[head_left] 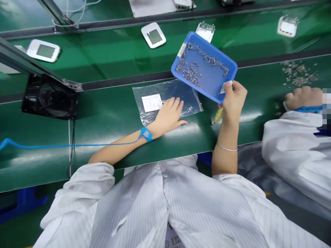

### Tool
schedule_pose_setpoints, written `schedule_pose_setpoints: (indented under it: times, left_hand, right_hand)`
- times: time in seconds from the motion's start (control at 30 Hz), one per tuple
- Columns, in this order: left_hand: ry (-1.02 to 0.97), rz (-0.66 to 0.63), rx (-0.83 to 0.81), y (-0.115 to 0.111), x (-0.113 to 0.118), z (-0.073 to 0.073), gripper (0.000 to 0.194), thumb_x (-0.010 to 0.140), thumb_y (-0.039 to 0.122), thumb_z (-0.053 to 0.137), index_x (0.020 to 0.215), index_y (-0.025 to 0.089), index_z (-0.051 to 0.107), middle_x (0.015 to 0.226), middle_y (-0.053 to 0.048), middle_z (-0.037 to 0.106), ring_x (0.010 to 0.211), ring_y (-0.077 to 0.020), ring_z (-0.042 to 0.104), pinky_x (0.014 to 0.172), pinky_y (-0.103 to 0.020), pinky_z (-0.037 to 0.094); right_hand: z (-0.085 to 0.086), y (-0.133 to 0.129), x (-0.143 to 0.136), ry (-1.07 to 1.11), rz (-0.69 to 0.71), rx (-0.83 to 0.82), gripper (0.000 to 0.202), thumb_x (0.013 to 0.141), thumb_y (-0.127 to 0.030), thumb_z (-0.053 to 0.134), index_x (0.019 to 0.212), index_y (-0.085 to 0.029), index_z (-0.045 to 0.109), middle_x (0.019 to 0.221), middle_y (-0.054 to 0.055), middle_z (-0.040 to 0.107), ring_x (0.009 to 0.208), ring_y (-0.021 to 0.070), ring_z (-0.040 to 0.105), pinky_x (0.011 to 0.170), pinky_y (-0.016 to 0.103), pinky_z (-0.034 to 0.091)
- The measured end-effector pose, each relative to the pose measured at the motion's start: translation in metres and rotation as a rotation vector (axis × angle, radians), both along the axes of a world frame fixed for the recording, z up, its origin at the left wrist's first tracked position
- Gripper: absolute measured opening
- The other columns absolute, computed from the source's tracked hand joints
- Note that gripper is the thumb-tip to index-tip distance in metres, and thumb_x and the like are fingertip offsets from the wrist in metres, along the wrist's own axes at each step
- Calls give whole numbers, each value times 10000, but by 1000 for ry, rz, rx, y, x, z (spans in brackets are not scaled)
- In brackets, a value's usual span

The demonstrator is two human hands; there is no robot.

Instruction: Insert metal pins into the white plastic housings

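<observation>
My right hand [234, 98] grips the near right corner of a shallow blue plastic tray [207, 74], thumb on top over a white label. The tray is held tilted; small metal screws [190, 74] lie along its left side and far edge. My left hand [168, 115] lies flat, fingers stretched, on a clear plastic bag [178, 93] with a white printed label [151, 102]. A blue strap [146, 134] with a cord circles my left wrist. Below my right hand a yellow-handled tool [218, 115] shows, partly hidden; its kind cannot be made out.
White devices with grey screens [153, 35] lie on the green strip behind, alongside opened white housings [288, 26]. A black fan [50, 98] stands at left under a metal post. At right, a co-worker's hand [305, 96] rests near a pile of small metal parts [298, 73].
</observation>
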State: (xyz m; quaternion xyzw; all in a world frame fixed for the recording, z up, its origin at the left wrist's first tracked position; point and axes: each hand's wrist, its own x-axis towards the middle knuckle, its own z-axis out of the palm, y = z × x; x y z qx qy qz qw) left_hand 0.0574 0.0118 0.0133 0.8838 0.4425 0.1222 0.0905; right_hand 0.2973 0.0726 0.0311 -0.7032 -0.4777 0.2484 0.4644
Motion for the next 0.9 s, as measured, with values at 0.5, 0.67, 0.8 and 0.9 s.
schedule_pose_setpoints:
  times: [0.5,0.67,0.8,0.9]
  left_hand:
    - [-1160,562,162,47,-83,29,325,1106,378,217,1165,174,464,1172,-66,648,1092,-158,677,964,-323,539]
    - [-1613,693,273,45,-171,94,313,1109,286,23,1296,195,256,1499,-129,503,1313,-90,580,1151,-311,447]
    - [-1646,646,452,28,-192,108,379,1097,292,-29,1356,191,230,1516,-117,479,1333,-87,565,1166,-299,437]
    - [-1638,502,575,20,-191,106,363,1101,324,10,1332,199,261,1472,-124,496,1303,-118,597,1132,-331,474]
  right_hand:
    - [1,-19,19,15,-144,129,207,989,-305,459,978,-170,615,539,-66,420,359,130,396,377,274,294]
    - [1,-17,17,133,-112,216,200,1010,-262,468,940,-153,621,504,-79,415,322,112,361,327,243,243]
    - [3,-17,14,132,-114,220,176,1011,-237,500,951,-147,639,512,-85,425,315,99,366,317,227,240]
    - [5,-19,13,118,-116,198,161,1004,-216,510,964,-149,651,512,-89,418,316,99,369,320,221,247]
